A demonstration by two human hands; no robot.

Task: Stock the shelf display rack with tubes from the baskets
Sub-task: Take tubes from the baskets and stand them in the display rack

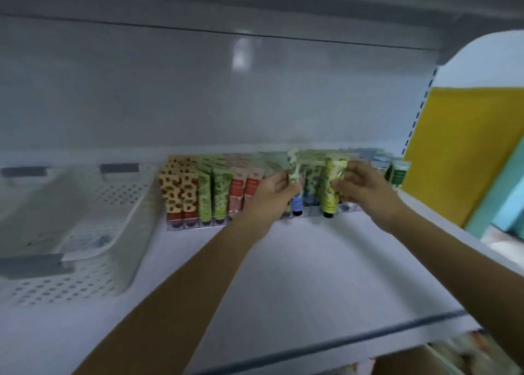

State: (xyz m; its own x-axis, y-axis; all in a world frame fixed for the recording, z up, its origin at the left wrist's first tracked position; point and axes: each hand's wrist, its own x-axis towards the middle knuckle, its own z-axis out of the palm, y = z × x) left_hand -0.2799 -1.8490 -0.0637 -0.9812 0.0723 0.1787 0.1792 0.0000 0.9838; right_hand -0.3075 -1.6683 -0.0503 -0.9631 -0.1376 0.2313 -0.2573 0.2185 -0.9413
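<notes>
Display rack (195,224) of tube rows; white basket (93,232) just left. Held, two: left hand (276,188) pinches pale-green tube (293,166), right hand (361,188) grips yellow-green tube (332,184).

Clear display rack (198,225) at shelf back, patterned tubes upright, caps down. Pale green tube (293,167), yellow-green tube (330,193) held upright at middle rows. White perforated baskets (93,284) left.

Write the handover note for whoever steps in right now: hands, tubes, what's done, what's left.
Left hand grips a pale green tube, raised over the rack.
Right hand grips a yellow-green tube, cap down at the rack's front.
Done: most rack rows hold tubes, from the spotted ones at the left onward.
Left: seat these two tubes, then check the white baskets on the shelf's left; their contents are too blurred to tell.
</notes>
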